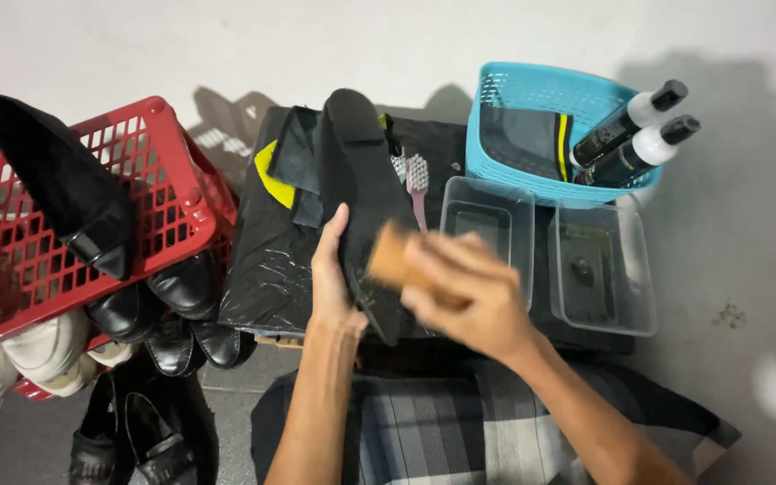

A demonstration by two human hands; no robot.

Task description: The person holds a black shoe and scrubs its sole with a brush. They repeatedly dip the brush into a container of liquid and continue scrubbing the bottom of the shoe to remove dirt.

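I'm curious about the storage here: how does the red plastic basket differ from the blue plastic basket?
The red plastic basket sits at the left beside the black mat, while the blue plastic basket sits at the far right. The red basket holds a black pointed shoe; the blue basket holds two dark bottles with white collars and a folded dark cloth. The red basket looks larger. Both have slotted walls.

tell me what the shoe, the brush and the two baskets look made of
Shoe: matte black, suede-like, no shine.
Brush: tan block, probably wood; blurred, so unsure.
Red basket and blue basket: moulded plastic, slotted lattice walls, slight gloss.
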